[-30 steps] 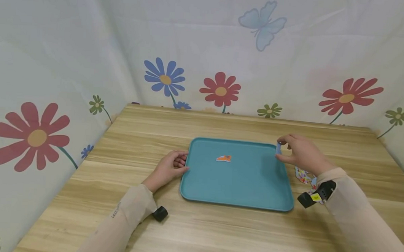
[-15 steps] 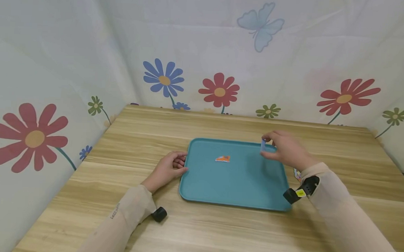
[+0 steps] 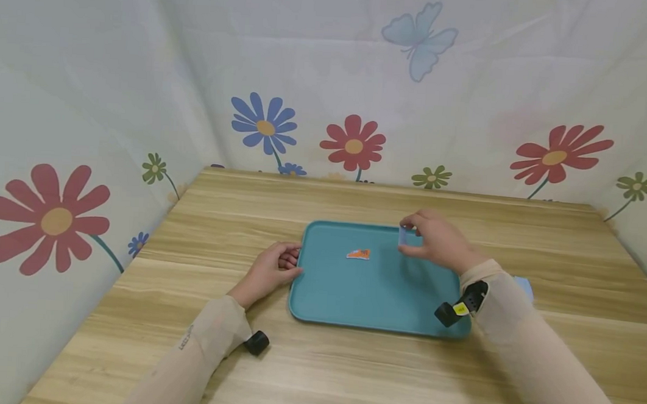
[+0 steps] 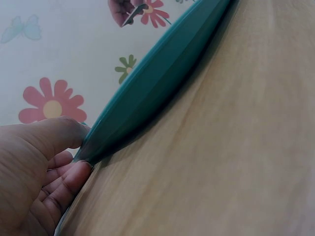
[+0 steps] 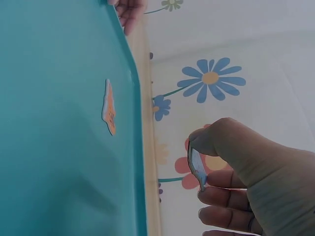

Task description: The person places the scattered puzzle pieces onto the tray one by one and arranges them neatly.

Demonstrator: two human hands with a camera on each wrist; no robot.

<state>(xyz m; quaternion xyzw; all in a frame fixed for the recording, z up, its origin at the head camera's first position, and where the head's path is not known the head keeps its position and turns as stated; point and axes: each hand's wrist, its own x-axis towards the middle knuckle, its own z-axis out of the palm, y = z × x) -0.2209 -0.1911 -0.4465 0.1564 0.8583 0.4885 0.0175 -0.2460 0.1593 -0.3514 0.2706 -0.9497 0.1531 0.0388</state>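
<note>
My left hand (image 3: pixel 272 269) grips the left rim of a teal tray (image 3: pixel 351 298); the left wrist view has thumb and fingertips on either side of the tray's edge. Above the tray's back right part, my right hand (image 3: pixel 439 237) pinches a thin light-blue puzzle piece (image 3: pixel 403 235) upright between thumb and fingers. The right wrist view shows that piece (image 5: pixel 198 167) edge-on, its front hard to read. A small orange puzzle piece (image 3: pixel 358 254) with a pale border lies flat on the tray, left of the right hand.
A light-blue piece (image 3: pixel 524 287) lies on the wooden table (image 3: pixel 347 374) right of the tray, partly hidden by the right sleeve. A flower-printed cloth (image 3: pixel 309 61) hangs behind and beside the table.
My right hand has moved left with the light-blue puzzle piece, from the tray's right rim to over the tray. The left hand, tray and orange piece have stayed put.
</note>
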